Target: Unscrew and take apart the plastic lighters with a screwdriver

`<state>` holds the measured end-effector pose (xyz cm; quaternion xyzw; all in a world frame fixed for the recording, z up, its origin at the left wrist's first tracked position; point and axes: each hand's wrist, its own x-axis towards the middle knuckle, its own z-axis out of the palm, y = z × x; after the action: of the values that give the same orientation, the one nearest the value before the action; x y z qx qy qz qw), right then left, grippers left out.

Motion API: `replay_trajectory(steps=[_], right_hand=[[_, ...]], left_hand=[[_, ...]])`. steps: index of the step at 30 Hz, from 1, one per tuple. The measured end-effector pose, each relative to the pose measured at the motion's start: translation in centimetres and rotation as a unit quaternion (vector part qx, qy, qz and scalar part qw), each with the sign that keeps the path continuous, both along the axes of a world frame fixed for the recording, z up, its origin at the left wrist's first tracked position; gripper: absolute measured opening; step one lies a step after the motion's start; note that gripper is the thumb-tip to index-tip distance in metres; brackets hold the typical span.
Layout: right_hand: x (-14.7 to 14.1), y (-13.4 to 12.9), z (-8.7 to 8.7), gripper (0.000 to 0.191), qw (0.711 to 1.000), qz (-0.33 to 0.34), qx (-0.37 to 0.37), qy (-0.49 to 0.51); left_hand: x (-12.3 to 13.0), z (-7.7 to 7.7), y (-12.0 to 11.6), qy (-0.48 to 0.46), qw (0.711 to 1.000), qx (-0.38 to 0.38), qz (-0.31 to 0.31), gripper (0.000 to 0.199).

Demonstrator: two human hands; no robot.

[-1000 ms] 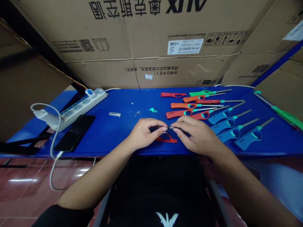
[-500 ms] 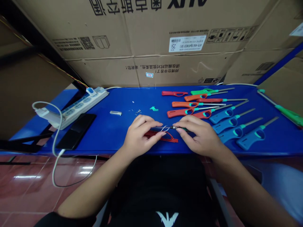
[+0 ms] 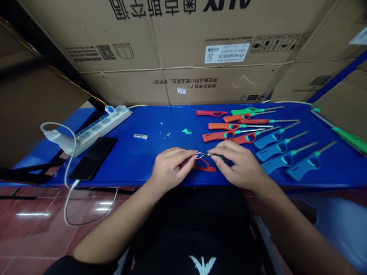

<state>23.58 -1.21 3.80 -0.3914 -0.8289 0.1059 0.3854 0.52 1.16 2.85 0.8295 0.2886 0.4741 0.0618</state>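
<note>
My left hand [image 3: 171, 165] is closed, thumb and index finger pinched on thin white wires [image 3: 200, 157]. The wires run across to a small dark part with a metallic tip [image 3: 207, 154], which the fingers of my right hand [image 3: 241, 163] pinch. Most of that part is hidden in the right fingers. Below the wires, on the table, lies a red lighter shell [image 3: 207, 169], its left end covered by my left hand. Beyond my hands are a small green plastic piece [image 3: 187, 131], several tiny metal pins [image 3: 168, 135] and a clear lighter tank [image 3: 140, 136].
Several long-nosed lighters lie to the right, among them a blue one [image 3: 303, 166] and an orange one [image 3: 223, 126]. A black phone [image 3: 94, 158] with a white cable and a power strip [image 3: 100, 128] sit at the left. A large cardboard box [image 3: 123, 84] stands behind the table.
My left thumb and index finger have closed together on the white wires, where they were apart before. My right hand still pinches the dark part.
</note>
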Motion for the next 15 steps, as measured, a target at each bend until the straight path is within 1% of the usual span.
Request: replay_trajectory(steps=[6,11,15], right_hand=[[-0.1,0.14,-0.08,0.02,1.0,-0.001,0.002,-0.009],[-0.15,0.08,0.08,0.019,1.0,0.001,0.009,-0.008],[-0.13,0.02,0.1,0.019,1.0,-0.003,0.001,-0.013]], left_hand=[[-0.39,-0.23,0.03,0.03,0.999,0.019,-0.005,0.013],[-0.39,-0.05,0.01,0.048,0.998,0.026,-0.01,0.013],[-0.41,0.15,-0.07,0.081,0.996,0.035,0.0,0.013]])
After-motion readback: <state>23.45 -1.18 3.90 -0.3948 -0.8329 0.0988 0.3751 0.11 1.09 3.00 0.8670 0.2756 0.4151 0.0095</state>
